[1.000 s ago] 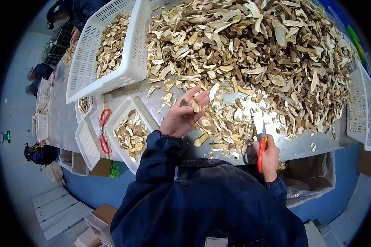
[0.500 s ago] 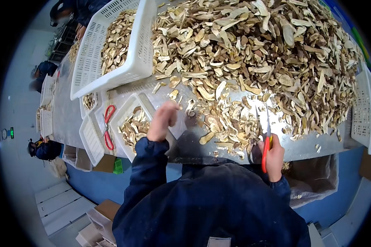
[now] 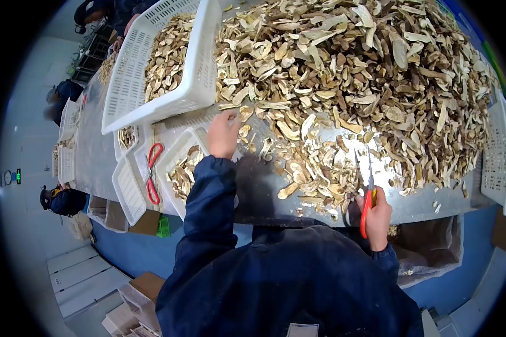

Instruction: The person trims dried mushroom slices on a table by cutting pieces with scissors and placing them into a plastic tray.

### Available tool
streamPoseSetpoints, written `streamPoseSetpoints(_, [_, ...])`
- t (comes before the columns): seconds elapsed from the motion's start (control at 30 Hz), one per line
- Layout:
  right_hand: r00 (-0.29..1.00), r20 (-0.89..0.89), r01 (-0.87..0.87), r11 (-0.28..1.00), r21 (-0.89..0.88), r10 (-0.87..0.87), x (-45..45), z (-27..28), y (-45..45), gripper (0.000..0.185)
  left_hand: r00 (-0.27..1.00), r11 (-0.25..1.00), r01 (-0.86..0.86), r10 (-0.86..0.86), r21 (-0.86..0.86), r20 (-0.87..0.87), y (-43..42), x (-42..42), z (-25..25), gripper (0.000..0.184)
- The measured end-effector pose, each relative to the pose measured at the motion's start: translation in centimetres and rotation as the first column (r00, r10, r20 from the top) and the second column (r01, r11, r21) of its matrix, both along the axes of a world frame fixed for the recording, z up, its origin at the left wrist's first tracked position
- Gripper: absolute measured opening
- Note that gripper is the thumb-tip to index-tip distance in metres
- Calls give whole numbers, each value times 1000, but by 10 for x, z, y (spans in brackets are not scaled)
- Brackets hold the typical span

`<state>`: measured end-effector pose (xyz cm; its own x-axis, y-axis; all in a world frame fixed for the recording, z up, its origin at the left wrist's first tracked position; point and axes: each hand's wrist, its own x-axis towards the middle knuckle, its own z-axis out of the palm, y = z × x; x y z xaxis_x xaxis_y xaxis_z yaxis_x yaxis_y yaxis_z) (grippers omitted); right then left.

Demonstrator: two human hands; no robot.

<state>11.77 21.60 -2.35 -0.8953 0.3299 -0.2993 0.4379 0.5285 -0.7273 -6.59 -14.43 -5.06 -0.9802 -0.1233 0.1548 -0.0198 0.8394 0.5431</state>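
On the grey metal table point(image 3: 97, 163), a curved cream-and-brown mushroom slice point(image 3: 245, 113) lies just right of our left hand point(image 3: 224, 136), the nearer one, whose grip we cannot tell, while our right hand point(image 3: 380, 218) wraps red-handled steel scissors point(image 3: 366, 214), long axis near-to-far.

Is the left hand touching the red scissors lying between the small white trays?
Apart. The head view shows a plain gap: the white tray of slices lies between the left hand and the red scissors.
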Motion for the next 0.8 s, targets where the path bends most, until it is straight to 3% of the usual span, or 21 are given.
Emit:
streamPoseSetpoints(0.1, [1000,26,-11,1000,14,11,0,-7,2,39,990,996,-26,14,87,137,10,-15,-3,24])
streamPoseSetpoints(0.13, [1000,-3,-22,999,42,22,1,-9,2,41,984,996,8,-23,84,176,10,-17,-7,27])
streamPoseSetpoints(0.23, [997,-75,-29,995,94,36,2,-13,5,46,950,946,129,-204,297,238,3,-8,-13,29])
streamPoseSetpoints(0.27, [996,-84,-22,996,86,29,3,-14,6,46,894,727,-77,-252,683,370,-3,-6,-13,26])
streamPoseSetpoints(0.37, [996,-81,-19,998,67,24,3,-13,5,46,892,122,-120,-421,985,161,-47,-5,2,23])
streamPoseSetpoints(0.5, [996,-76,-44,995,88,51,0,-12,4,47,933,493,-250,-108,833,344,-51,-20,-3,15])
streamPoseSetpoints(0.57, [1000,-4,-19,997,76,19,-2,-6,2,42,994,904,8,-52,427,92,-25,-27,-5,14])
streamPoseSetpoints(0.6, [999,33,-3,997,72,1,-3,-3,1,39,996,988,89,-85,128,-37,-11,-30,-6,14])
streamPoseSetpoints(0.7, [998,57,16,996,91,-21,-3,-1,-1,40,983,984,159,-165,-76,-81,2,-36,-21,16])
streamPoseSetpoints(0.73, [998,-61,-16,993,121,23,0,-10,2,49,983,983,173,-176,-64,-48,1,-35,-20,16])
streamPoseSetpoints(0.8, [997,-74,-12,994,107,20,2,-12,4,48,994,952,29,-59,304,92,-11,-24,-7,15])
